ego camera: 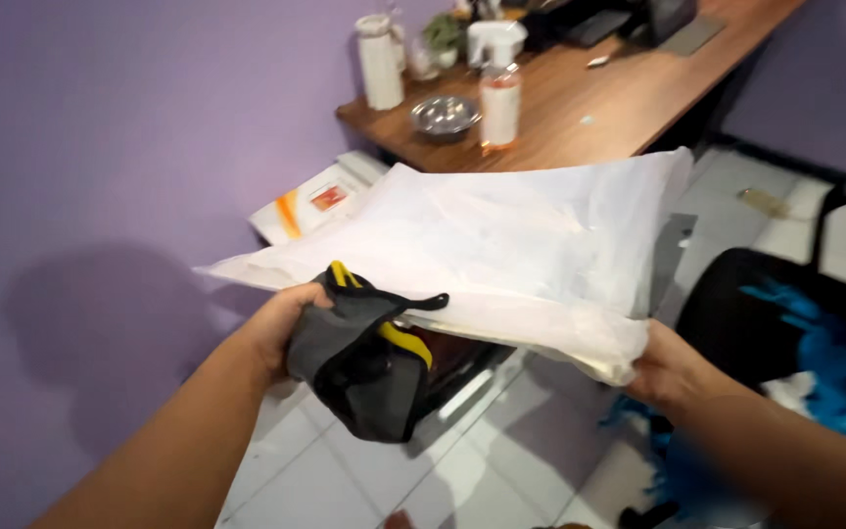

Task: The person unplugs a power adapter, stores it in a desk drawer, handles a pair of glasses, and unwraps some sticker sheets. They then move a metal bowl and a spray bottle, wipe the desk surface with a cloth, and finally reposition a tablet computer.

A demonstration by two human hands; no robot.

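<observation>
The left hand's grip (281,328) holds a folded cloth (369,358) at the near edge of a plastic bag (501,250); the right hand's grip (663,372) holds the same edge, well to the right. Beyond the bag lies the tabletop (589,108), bearing a bowl (445,115), a bottle (499,103) just right of it, and a canister (380,61) to its left.

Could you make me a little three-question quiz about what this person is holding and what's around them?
1. True or false: the left hand grips a grey and yellow cloth item.
2. What does the right hand hold?
A. white plastic bag
B. metal bowl
C. bottle
3. What stands on the wooden desk beside the metal bowl?

Key:
1. True
2. A, the white plastic bag
3. A bottle
</observation>
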